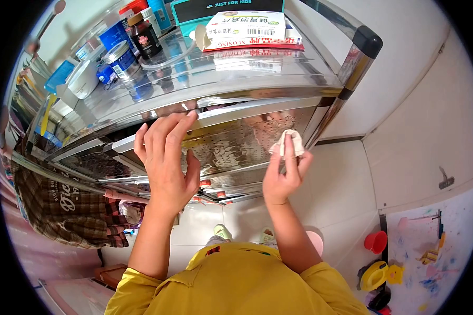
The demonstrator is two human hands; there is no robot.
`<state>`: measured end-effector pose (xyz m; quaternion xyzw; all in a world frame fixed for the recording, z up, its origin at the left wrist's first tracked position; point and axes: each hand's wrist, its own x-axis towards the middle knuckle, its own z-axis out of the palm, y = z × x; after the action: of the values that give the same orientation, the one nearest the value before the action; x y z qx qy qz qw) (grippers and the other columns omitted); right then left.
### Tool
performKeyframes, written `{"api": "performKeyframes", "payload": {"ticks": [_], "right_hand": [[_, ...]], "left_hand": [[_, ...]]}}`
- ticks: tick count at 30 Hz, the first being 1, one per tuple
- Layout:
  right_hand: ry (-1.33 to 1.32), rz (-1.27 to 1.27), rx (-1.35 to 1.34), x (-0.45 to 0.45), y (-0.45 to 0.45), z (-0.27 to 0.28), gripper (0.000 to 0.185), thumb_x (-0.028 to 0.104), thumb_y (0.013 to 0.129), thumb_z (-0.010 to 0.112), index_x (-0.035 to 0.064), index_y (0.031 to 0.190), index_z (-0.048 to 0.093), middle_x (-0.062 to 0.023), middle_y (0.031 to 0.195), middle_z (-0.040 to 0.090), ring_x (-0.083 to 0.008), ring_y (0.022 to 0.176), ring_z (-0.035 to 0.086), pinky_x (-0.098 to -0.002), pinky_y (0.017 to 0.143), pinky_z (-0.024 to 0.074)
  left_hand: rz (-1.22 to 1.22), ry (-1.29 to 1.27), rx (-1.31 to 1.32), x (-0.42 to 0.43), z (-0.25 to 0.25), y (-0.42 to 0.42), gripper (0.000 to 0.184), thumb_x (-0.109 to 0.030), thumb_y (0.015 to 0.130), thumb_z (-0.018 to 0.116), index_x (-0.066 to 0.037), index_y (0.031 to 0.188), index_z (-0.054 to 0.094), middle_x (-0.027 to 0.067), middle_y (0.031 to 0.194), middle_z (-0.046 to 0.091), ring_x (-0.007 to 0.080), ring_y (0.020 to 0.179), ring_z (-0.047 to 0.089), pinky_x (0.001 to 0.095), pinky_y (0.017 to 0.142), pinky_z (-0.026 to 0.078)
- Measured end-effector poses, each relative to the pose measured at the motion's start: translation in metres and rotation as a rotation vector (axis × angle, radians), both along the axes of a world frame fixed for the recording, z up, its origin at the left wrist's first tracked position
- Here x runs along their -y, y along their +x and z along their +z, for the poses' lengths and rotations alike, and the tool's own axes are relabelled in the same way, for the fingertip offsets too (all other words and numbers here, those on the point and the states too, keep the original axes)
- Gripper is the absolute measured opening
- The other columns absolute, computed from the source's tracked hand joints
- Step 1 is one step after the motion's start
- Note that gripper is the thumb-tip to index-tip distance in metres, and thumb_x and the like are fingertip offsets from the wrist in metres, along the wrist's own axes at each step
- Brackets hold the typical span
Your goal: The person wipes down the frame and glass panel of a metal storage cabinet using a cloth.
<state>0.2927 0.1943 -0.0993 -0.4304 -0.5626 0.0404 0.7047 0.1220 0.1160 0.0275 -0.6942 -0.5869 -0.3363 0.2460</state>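
My left hand (166, 152) has its fingers hooked over the metal top edge of a drawer (231, 111), which is pulled slightly out of a shiny metal cabinet. Its thumb is apart, in front of the drawer's face. My right hand (285, 178) holds a small folded white cloth (291, 140) under its fingertips, at the right part of the same front panel (226, 144). That panel is glossy and patterned, and it reflects the hand. The drawer's inside is mostly hidden; only a dark gap shows behind its edge.
Medicine boxes (245, 26), a dark bottle (144, 35), a blue-labelled jar (122, 60) and a white tub (82, 79) stand on the cabinet top (210, 79). Checked clothing (52, 199) hangs at left. A red cup (375, 242) and yellow toy (376, 275) are at lower right.
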Motion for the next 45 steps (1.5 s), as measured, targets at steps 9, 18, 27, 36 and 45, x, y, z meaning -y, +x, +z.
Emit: {"api": "performKeyframes", "payload": {"ticks": [9, 18, 27, 36, 45], "right_hand": [[0.046, 0.137, 0.135, 0.024, -0.014, -0.003, 0.051, -0.007, 0.070, 0.070, 0.0123, 0.118, 0.073, -0.0127, 0.104, 0.056, -0.0259, 0.090, 0.059, -0.0351, 0.074, 0.0511], [0.131, 0.107, 0.157, 0.010, -0.023, 0.005, 0.049, -0.007, 0.068, 0.071, 0.0112, 0.113, 0.075, -0.0138, 0.103, 0.058, -0.0268, 0.091, 0.058, -0.0355, 0.075, 0.0494], [0.055, 0.099, 0.161, 0.018, -0.002, -0.012, 0.049, -0.013, 0.068, 0.064, 0.0095, 0.110, 0.075, -0.0133, 0.103, 0.057, -0.0277, 0.090, 0.059, -0.0356, 0.077, 0.0510], [0.078, 0.113, 0.131, 0.010, -0.019, -0.006, 0.050, -0.013, 0.067, 0.066, 0.0073, 0.111, 0.074, -0.0142, 0.108, 0.053, -0.0280, 0.093, 0.058, -0.0359, 0.081, 0.0503], [0.030, 0.065, 0.118, 0.013, 0.003, -0.018, 0.045, -0.010, 0.070, 0.067, 0.0119, 0.109, 0.076, -0.0116, 0.101, 0.055, -0.0258, 0.089, 0.060, -0.0335, 0.076, 0.0517]], "left_hand": [[-0.002, -0.039, 0.011, 0.002, 0.001, 0.000, 0.070, 0.005, 0.066, 0.059, -0.010, 0.135, 0.051, 0.0112, 0.126, 0.053, 0.0287, 0.126, 0.045, 0.0483, 0.114, 0.017], [-0.004, -0.055, 0.022, 0.003, 0.002, 0.001, 0.071, 0.005, 0.066, 0.060, -0.009, 0.135, 0.051, 0.0108, 0.127, 0.053, 0.0287, 0.126, 0.045, 0.0476, 0.115, 0.017], [-0.007, -0.055, 0.015, 0.003, 0.001, 0.001, 0.072, 0.006, 0.066, 0.060, -0.009, 0.135, 0.051, 0.0108, 0.127, 0.053, 0.0288, 0.127, 0.044, 0.0478, 0.115, 0.017], [0.005, -0.031, -0.005, 0.002, 0.001, 0.001, 0.074, 0.006, 0.064, 0.060, -0.010, 0.136, 0.050, 0.0094, 0.127, 0.053, 0.0279, 0.124, 0.046, 0.0473, 0.114, 0.018], [0.002, -0.019, -0.018, 0.002, 0.001, 0.002, 0.075, 0.006, 0.063, 0.060, -0.010, 0.136, 0.050, 0.0076, 0.126, 0.053, 0.0271, 0.122, 0.047, 0.0465, 0.112, 0.020]]}}
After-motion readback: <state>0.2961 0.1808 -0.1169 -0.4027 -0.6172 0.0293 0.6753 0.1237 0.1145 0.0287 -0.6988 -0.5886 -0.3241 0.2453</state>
